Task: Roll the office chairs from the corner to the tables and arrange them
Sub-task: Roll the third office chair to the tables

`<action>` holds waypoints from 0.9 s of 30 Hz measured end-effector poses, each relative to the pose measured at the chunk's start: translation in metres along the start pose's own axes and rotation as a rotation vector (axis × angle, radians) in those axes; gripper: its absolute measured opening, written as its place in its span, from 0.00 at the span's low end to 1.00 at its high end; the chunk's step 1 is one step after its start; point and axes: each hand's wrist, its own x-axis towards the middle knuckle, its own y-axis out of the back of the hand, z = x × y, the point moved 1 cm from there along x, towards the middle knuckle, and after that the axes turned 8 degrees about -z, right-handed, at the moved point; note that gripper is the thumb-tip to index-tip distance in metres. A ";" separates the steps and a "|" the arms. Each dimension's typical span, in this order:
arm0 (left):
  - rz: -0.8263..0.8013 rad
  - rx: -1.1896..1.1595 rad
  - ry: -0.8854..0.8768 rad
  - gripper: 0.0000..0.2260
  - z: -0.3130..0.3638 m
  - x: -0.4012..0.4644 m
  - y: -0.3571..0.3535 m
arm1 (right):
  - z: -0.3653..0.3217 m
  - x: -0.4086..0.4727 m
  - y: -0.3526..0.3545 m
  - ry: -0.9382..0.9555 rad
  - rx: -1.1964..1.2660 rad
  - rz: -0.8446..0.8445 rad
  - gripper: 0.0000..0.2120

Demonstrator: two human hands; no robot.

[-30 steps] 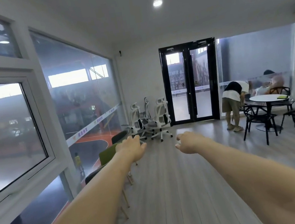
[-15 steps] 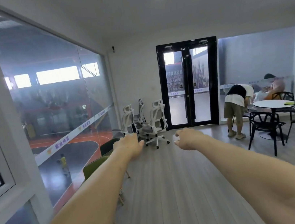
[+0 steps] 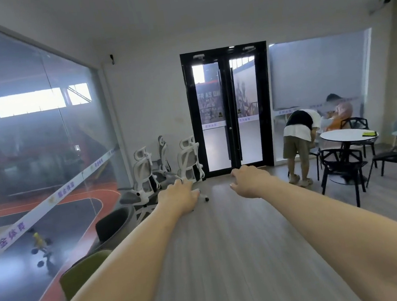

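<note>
Three white office chairs stand in the far left corner by the glass wall: one on the left (image 3: 145, 175), one behind (image 3: 163, 155) and one on the right (image 3: 190, 161). Both my arms stretch forward over the floor. My left hand (image 3: 180, 199) holds nothing, fingers loosely curled, and in the picture it overlaps the base of the right chair, which is still well beyond it. My right hand (image 3: 249, 181) is also empty with curled fingers, in front of the black double door (image 3: 230, 110).
A round white table (image 3: 343, 133) with black chairs (image 3: 340, 168) stands at the right, where a person (image 3: 299, 146) bends over. A dark chair (image 3: 115, 226) and a green chair (image 3: 81, 271) line the glass wall at the left. Grey wooden floor runs between.
I have walked forward along the glass wall; the office chairs and the door look larger and nearer. Both arms stay stretched out, hands empty.
</note>
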 end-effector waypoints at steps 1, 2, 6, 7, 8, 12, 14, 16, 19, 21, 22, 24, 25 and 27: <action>-0.005 0.002 -0.011 0.23 0.002 0.028 -0.004 | 0.010 0.026 -0.003 -0.006 0.003 -0.003 0.25; -0.013 0.009 -0.014 0.22 0.004 0.056 -0.009 | 0.021 0.052 -0.007 -0.013 0.007 -0.006 0.25; -0.037 0.051 -0.012 0.22 0.009 0.182 -0.023 | 0.072 0.169 -0.020 -0.035 0.008 0.004 0.25; -0.037 0.051 -0.010 0.22 0.009 0.215 -0.025 | 0.086 0.200 -0.022 -0.036 -0.003 0.009 0.25; -0.036 0.043 -0.006 0.21 0.009 0.247 -0.025 | 0.099 0.230 -0.022 -0.040 -0.008 0.004 0.24; -0.038 0.006 0.012 0.21 0.005 0.373 -0.017 | 0.146 0.351 -0.017 -0.055 0.012 -0.021 0.24; -0.025 0.000 0.030 0.23 0.005 0.430 -0.014 | 0.161 0.410 -0.013 -0.054 0.017 -0.025 0.24; -0.018 0.001 0.046 0.24 0.003 0.483 -0.015 | 0.169 0.466 -0.014 -0.042 0.013 -0.045 0.24; -0.040 -0.007 0.062 0.23 -0.005 0.561 -0.024 | 0.177 0.547 -0.018 -0.007 0.005 -0.068 0.25; -0.051 -0.009 0.085 0.22 -0.014 0.614 -0.034 | 0.184 0.602 -0.023 0.018 0.018 -0.062 0.24; -0.056 -0.009 0.100 0.22 -0.020 0.642 -0.040 | 0.188 0.630 -0.025 0.032 0.029 -0.059 0.24; -0.060 -0.007 0.119 0.22 -0.030 0.699 -0.052 | 0.195 0.688 -0.031 0.054 0.037 -0.055 0.25; -0.056 -0.008 0.123 0.22 -0.035 0.728 -0.057 | 0.198 0.717 -0.034 0.059 0.035 -0.051 0.25; -0.050 -0.020 0.131 0.23 -0.045 0.791 -0.065 | 0.202 0.780 -0.039 0.071 0.029 -0.048 0.25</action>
